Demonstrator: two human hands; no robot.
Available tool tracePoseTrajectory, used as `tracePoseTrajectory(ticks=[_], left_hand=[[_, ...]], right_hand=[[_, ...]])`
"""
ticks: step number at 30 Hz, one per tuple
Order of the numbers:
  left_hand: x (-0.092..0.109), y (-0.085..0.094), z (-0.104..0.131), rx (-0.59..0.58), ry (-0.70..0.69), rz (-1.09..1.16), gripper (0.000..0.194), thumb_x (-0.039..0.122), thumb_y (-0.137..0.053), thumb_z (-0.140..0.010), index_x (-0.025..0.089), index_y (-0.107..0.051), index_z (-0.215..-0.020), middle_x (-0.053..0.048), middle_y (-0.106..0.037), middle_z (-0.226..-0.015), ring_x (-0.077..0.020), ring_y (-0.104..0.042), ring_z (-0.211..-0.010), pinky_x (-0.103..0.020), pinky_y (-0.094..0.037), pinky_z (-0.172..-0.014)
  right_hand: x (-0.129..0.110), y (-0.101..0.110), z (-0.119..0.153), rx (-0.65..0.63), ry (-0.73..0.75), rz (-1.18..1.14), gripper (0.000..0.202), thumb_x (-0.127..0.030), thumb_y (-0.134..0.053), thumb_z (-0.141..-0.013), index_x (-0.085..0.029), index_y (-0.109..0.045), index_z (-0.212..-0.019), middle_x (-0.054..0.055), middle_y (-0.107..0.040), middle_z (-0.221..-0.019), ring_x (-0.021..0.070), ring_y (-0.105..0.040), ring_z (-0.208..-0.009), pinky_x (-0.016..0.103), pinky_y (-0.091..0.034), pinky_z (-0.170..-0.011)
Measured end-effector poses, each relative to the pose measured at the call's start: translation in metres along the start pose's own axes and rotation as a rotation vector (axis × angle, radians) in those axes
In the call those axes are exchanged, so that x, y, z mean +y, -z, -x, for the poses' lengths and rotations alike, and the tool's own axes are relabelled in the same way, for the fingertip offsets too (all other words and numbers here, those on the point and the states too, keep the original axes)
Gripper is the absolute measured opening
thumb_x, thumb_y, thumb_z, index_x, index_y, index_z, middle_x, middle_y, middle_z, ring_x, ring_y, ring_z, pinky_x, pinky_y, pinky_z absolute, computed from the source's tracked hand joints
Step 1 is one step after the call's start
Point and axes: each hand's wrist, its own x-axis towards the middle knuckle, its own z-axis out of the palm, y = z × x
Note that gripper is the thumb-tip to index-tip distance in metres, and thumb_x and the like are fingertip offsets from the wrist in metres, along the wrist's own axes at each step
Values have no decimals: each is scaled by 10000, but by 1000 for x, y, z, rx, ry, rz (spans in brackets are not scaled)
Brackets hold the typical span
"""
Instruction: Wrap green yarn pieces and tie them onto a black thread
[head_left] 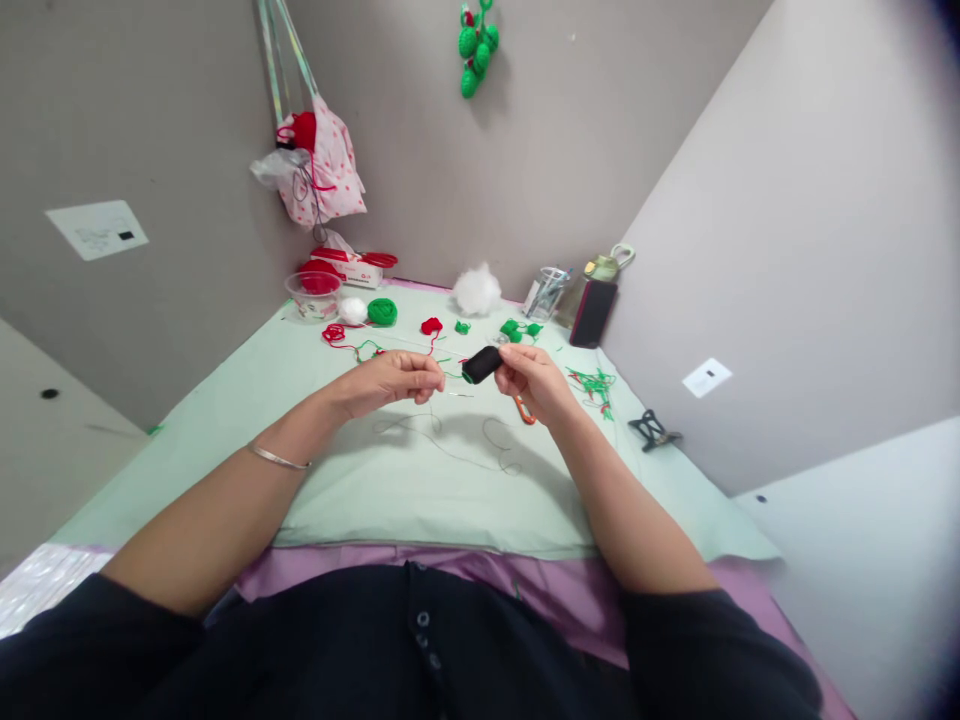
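Observation:
My right hand (pixel 529 380) grips a spool of black thread (pixel 482 365) by one end, tilted above the table. To its left, my left hand (pixel 397 382) is closed in a pinch, apart from the spool. A fine dark thread (pixel 439 432) hangs or lies in loose loops below the hands and seems to run up to the left fingertips. A thin needle-like piece (pixel 461 394) shows between the hands. Partly hidden under my right hand is an orange loop-shaped handle (pixel 524 410).
Behind the hands on the pale green cloth (pixel 330 500) are a green yarn ball (pixel 382 312), white stuffing (pixel 477 290), a red crocheted piece (pixel 431 326) and a plastic tub (pixel 313 297). To the right are a phone (pixel 595 313), green-red scraps (pixel 594 388) and a black claw clip (pixel 654 430).

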Motion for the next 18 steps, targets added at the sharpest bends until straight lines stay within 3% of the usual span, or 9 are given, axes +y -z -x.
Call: tracePoseTrajectory(ticks=[6,9,12,14,16,18], left_hand=[[4,26,6,112,-177,91,183,332,-722,-813,162,-673,-764,-8,-577,-696,-97,-515,-650,-225,-431,-662],[8,27,7,160,-287,125,147,290,-711,-815,166,-675,-745,-63,-670,-980,-157,-603,-955,-259,-460,-862],[13,23,9,184,-363,232,147,263,-680,-814,170,-644,-705,-67,-663,-1143,-214,-552,-1197,-333,-411,-1037],[17,23,11,193,-389,321,162,263,-672,-789,175,-603,-672,-50,-676,-1008,-220,-597,-1137,-363,-421,-1041],[20,28,14,238,-393,377,182,275,-654,-778,185,-556,-653,-17,-632,-813,-181,-657,-904,-359,-476,-956],[22,34,17,310,-369,361,219,297,-613,-804,190,-510,-643,13,-553,-692,-118,-592,-624,-341,-514,-809]], right_hand=[[-6,15,-6,114,35,-122,332,-392,-677,-767,-164,-538,-570,-12,-517,-429,60,-366,-375,211,-242,-391],[-8,24,-9,155,25,-279,293,-350,-657,-760,-176,-506,-579,-32,-489,-416,52,-323,-366,195,-228,-376],[-9,33,-12,190,22,-364,265,-323,-625,-776,-186,-481,-602,-48,-471,-410,50,-287,-368,179,-226,-366],[-8,39,-14,242,27,-363,239,-316,-620,-780,-189,-485,-629,-57,-465,-407,49,-279,-364,172,-229,-362],[-6,46,-16,330,32,-336,231,-329,-637,-773,-193,-491,-655,-60,-478,-412,49,-293,-356,173,-232,-357],[-4,52,-18,431,49,-301,252,-354,-661,-764,-197,-488,-670,-61,-486,-415,51,-312,-350,179,-226,-349]])
